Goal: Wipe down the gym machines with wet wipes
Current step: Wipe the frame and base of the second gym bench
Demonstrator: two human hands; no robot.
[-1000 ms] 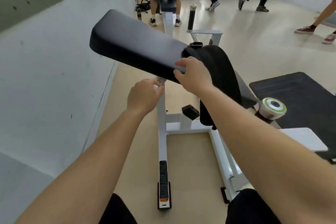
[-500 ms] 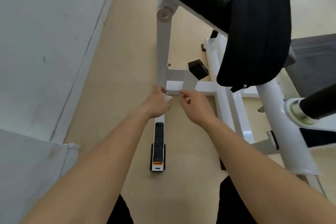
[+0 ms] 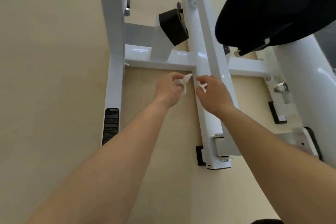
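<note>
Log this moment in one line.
left hand: grips wipe | right hand: pinches white scrap | place: low, by white frame bar

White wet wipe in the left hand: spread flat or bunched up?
Bunched up. The white wet wipe is crumpled inside the curled left hand, only a twisted tip sticking out.

I see glossy white painted metal on the frame — matt black padding upper right, smooth beige floor.
</note>
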